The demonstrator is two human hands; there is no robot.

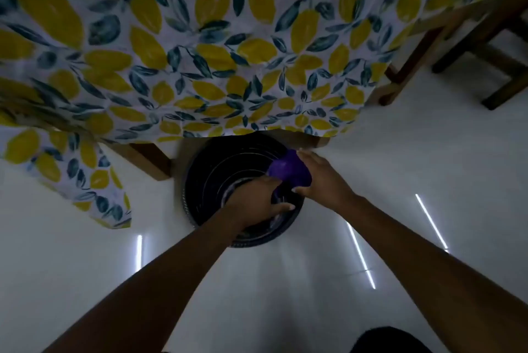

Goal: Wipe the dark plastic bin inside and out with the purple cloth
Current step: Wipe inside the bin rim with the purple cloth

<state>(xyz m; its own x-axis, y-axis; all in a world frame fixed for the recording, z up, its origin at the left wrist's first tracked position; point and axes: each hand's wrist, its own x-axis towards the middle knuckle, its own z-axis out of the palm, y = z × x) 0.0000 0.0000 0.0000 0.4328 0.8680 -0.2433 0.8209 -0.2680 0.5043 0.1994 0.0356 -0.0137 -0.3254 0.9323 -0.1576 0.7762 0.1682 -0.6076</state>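
A round dark plastic bin stands upright on the white floor, partly under the table's edge, and I look straight down into its ribbed inside. The purple cloth is bunched at the bin's right rim. My right hand is closed around the cloth from the right. My left hand reaches over the near rim into the bin, fingers curled, its fingertips touching the cloth's lower left edge. The bin's near right wall is hidden behind both hands.
A table with a hanging lemon-and-leaf tablecloth fills the top of the view. A wooden chair's legs stand at the upper right. The white floor reflects strip lights. A dark shape shows at the bottom edge.
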